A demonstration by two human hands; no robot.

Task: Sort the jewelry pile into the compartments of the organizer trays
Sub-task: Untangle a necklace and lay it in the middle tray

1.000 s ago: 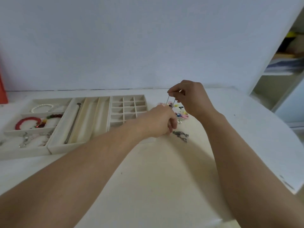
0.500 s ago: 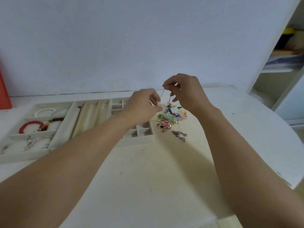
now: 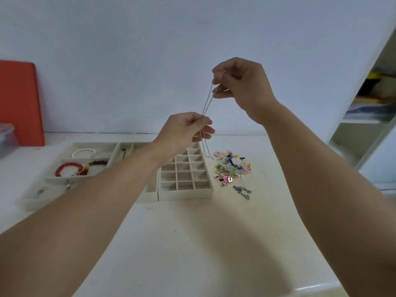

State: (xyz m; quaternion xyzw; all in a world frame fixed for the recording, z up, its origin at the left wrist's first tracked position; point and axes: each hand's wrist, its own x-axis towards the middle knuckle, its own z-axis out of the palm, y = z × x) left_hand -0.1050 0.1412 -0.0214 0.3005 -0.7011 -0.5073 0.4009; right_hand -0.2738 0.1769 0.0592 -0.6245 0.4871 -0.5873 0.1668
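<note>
A thin silver chain hangs doubled in the air above the table. My right hand pinches its top end, and my left hand pinches it lower down, with the tail dangling to just above the table. Below lies the colourful jewelry pile with a dark metal piece beside it. To the left sit the cream organizer trays: a small-grid tray, a long-slot tray partly hidden by my left arm, and a wide tray holding a red bracelet and a pearl bracelet.
A red board leans on the wall at the far left, with a clear plastic box in front of it. Open shelves stand at the right. The white table extends toward me.
Both hands rose from the pile. My right hand lifted the chain's end high, and my left slid down it, so the chain now hangs stretched between them.
</note>
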